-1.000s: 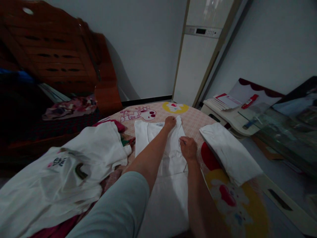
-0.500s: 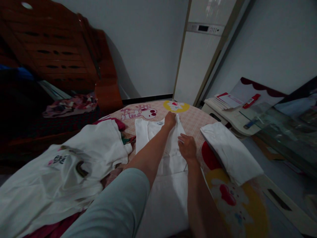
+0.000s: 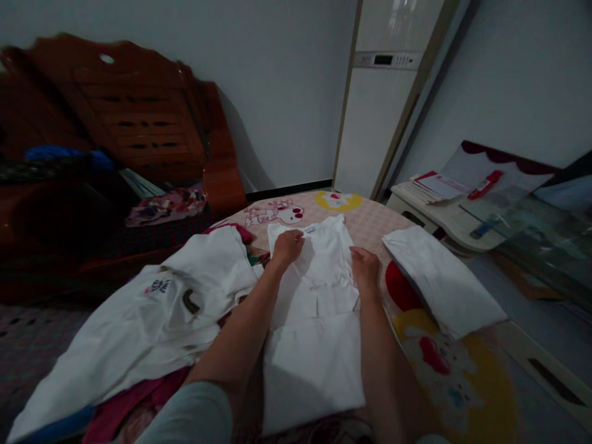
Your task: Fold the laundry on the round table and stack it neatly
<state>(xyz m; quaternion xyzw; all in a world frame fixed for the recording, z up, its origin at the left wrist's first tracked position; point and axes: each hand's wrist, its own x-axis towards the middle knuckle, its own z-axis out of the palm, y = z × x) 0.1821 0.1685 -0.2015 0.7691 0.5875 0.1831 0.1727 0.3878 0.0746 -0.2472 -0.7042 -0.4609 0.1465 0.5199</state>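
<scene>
White cloth (image 3: 139,330) was heaped at eight o'clock, apparently unfolded. At six, a white garment (image 3: 319,302) was laid in a long strip, sides seemingly tucked in, length not yet doubled. A compact bundle (image 3: 439,277), judged finished, was placed at four. Fingers of the left hand (image 3: 287,248) were curled, the right's (image 3: 365,266) loosely bent, beside the collar end; whether fabric was pinched could not be told.

Left hand (image 3: 287,248) hid part of the white shirt (image 3: 314,345); neck print (image 3: 311,229) was too small to read. Wooden bench (image 3: 134,126) ran off left edge.
</scene>
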